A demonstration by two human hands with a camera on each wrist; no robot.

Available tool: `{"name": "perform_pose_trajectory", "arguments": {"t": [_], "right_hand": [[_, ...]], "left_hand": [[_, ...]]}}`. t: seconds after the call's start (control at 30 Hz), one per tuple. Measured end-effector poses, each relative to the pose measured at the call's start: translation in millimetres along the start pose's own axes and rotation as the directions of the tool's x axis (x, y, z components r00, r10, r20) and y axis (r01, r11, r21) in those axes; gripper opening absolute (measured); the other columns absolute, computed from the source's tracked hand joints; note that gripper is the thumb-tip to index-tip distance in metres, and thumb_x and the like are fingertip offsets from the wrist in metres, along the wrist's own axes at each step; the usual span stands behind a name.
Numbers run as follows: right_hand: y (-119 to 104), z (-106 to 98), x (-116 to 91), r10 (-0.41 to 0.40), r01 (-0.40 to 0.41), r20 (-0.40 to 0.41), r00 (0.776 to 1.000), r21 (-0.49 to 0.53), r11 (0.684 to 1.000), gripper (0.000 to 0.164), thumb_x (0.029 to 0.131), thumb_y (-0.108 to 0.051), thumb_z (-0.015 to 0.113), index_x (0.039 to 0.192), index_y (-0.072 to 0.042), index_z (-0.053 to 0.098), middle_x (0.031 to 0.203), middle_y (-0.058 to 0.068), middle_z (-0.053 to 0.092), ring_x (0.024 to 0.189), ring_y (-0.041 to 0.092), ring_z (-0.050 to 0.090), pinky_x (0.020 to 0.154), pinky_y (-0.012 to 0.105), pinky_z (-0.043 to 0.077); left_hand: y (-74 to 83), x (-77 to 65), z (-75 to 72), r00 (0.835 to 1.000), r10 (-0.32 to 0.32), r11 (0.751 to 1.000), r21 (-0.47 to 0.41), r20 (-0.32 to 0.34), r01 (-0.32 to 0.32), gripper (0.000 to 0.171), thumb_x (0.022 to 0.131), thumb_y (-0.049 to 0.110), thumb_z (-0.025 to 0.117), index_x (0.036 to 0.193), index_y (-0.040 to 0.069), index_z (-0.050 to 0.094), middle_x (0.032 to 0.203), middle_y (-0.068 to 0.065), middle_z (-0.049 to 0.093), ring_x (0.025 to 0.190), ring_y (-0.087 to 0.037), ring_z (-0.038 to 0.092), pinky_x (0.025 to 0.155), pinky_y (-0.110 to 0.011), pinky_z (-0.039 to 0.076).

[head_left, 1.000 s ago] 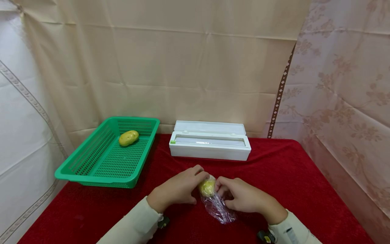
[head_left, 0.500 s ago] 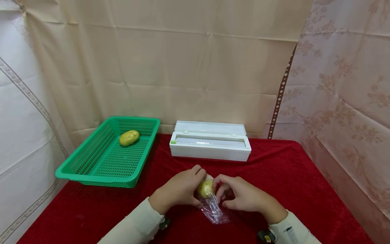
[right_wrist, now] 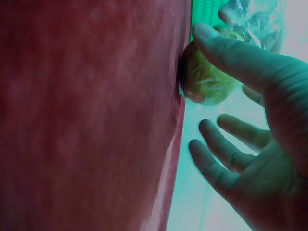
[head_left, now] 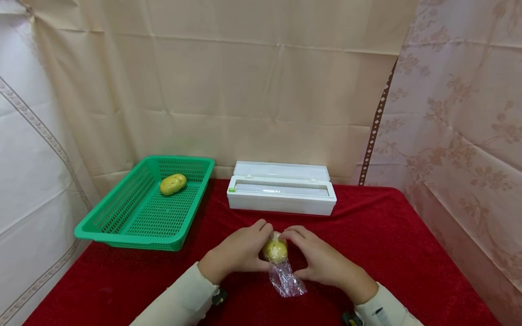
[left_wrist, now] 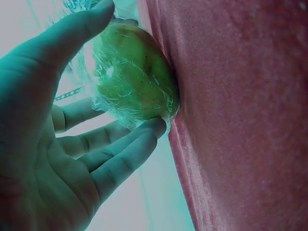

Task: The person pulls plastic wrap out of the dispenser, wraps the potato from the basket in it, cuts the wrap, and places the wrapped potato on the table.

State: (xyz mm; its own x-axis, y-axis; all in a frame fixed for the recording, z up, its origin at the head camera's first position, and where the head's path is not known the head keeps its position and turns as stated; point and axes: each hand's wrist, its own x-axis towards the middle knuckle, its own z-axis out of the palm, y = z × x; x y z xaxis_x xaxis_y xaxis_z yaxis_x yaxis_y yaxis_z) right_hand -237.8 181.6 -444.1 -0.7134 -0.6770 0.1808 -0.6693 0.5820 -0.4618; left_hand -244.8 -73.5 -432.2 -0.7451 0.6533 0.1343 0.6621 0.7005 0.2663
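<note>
A yellow potato wrapped in clear plastic film sits on the red cloth at the front middle. From it a loose, crumpled tail of plastic film trails toward the person. The left hand holds the potato from its left side, thumb near and fingers far, as the left wrist view shows around the wrapped potato. On the other side, the right hand has its fingers spread and loosely bent, index fingertip at the potato's far edge and thumb beside the film tail. The right wrist view shows its lower fingers apart from the potato.
A green plastic basket stands at the left with a bare potato in it. Behind the hands is a white cling film box, its lid raised. Red cloth covers the table; curtains hang behind and at both sides.
The right hand's curled fingers have straightened and spread, moving to the potato's far right. The potato has shifted slightly left, into the left hand's grip, and the film tail has narrowed.
</note>
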Motion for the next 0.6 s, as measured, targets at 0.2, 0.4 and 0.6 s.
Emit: {"name": "perform_pose_trajectory", "arguments": {"t": [0.2,0.4,0.6], "right_hand": [[-1.0,4.4,1.5,-0.043,0.044,-0.019,0.999,0.072,0.996,0.071,0.075,-0.028,0.094,0.134,-0.026,0.055,0.131,-0.017,0.056,0.121,0.005,0.056,0.105,0.033,0.050],[0.1,1.0,0.9,-0.057,0.063,-0.052,0.997,0.127,0.990,0.046,0.089,-0.027,0.083,0.130,-0.028,0.060,0.128,-0.016,0.060,0.117,0.008,0.060,0.101,0.037,0.054],[-0.2,-4.0,-0.1,-0.103,0.116,-0.067,0.992,0.234,0.965,0.040,0.089,-0.009,0.079,0.124,-0.021,0.064,0.125,-0.003,0.062,0.111,0.013,0.066,0.095,0.041,0.058]], "left_hand": [[0.3,-0.8,0.4,0.999,0.037,0.999,0.017,-0.011,-0.037,0.060,0.078,0.058,0.085,0.114,0.021,0.054,0.109,0.007,0.054,0.084,0.000,0.056,0.078,-0.016,0.053],[1.8,-0.4,-0.5,0.999,0.037,0.999,-0.006,-0.022,-0.037,0.055,0.081,0.064,0.078,0.112,0.022,0.059,0.108,0.008,0.057,0.082,0.001,0.055,0.074,-0.015,0.052],[3.4,1.5,-3.1,1.000,0.018,0.994,-0.111,-0.014,-0.019,0.053,0.081,0.067,0.077,0.109,0.022,0.068,0.110,0.009,0.061,0.081,-0.002,0.059,0.069,-0.013,0.051]]}}
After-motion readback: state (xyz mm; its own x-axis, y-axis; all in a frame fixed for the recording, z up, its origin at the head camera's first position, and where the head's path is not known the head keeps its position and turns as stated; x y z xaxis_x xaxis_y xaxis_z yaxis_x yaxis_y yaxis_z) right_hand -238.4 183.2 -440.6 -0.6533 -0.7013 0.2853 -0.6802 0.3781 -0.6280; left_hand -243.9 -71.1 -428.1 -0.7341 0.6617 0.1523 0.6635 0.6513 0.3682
